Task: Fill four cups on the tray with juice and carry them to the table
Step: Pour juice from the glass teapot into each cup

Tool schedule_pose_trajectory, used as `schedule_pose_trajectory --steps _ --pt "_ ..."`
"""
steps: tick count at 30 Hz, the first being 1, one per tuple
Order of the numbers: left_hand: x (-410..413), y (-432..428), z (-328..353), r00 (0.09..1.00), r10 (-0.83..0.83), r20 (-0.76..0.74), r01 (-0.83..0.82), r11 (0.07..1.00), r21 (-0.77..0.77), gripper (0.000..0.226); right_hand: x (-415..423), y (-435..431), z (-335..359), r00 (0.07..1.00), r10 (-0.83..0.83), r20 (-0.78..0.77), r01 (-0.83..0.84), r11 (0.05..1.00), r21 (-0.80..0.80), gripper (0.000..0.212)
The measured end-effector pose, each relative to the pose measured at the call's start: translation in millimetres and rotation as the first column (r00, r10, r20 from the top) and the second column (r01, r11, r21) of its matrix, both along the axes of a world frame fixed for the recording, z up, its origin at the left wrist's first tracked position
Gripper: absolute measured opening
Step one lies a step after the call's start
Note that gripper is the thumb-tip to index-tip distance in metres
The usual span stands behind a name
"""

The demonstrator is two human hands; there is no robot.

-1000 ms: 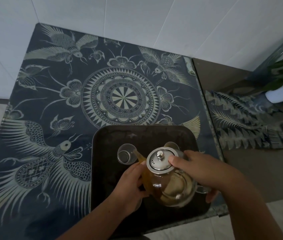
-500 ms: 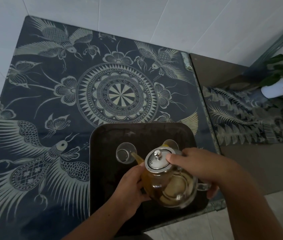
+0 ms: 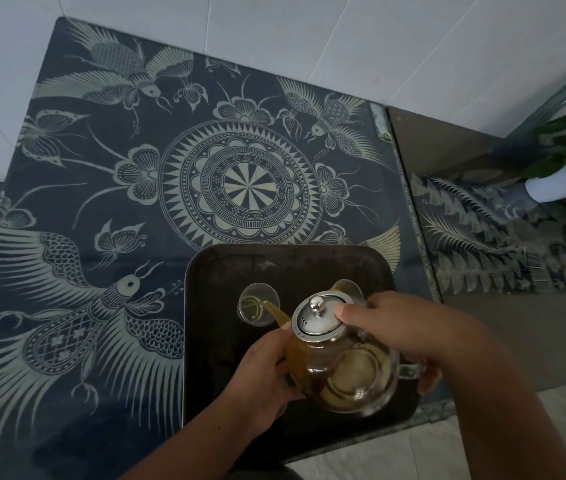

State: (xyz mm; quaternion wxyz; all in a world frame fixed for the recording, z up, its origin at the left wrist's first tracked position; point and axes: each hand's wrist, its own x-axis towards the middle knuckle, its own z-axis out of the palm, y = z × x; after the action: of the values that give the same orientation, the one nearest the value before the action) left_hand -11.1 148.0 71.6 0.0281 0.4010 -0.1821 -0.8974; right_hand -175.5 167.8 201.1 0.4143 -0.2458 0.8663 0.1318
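Tray [image 3: 292, 268] open at its far edge; teapot [image 3: 344, 368] blocks nearer.

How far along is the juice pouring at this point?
Done: the rear cup seems to hold yellow juice. In hand: the right hand tilts the teapot, left hand steadying it, juice streaming into the left cup. Left: any other cups are hidden, and the tray is not yet carried.

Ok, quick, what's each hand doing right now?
Left hand: cupped round the body of the clear glass teapot, steadying it.
Right hand: grips the teapot's handle, thumb pressing its steel lid.
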Motion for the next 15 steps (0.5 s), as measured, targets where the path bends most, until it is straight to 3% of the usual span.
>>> schedule_pose_trajectory --steps 10,15 --pt "0.1 -1.8 0.2 1.000 0.007 -0.012 -0.007 1.000 0.008 0.038 0.2 -6.4 6.3 0.998 -0.062 0.019 0.061 0.998 0.033 0.081" --pt "2.9 -0.8 -0.2 1.000 0.002 -0.018 -0.002 1.000 0.009 0.037 2.5 -7.5 6.4 1.000 -0.007 0.012 0.006 0.999 0.050 0.110"
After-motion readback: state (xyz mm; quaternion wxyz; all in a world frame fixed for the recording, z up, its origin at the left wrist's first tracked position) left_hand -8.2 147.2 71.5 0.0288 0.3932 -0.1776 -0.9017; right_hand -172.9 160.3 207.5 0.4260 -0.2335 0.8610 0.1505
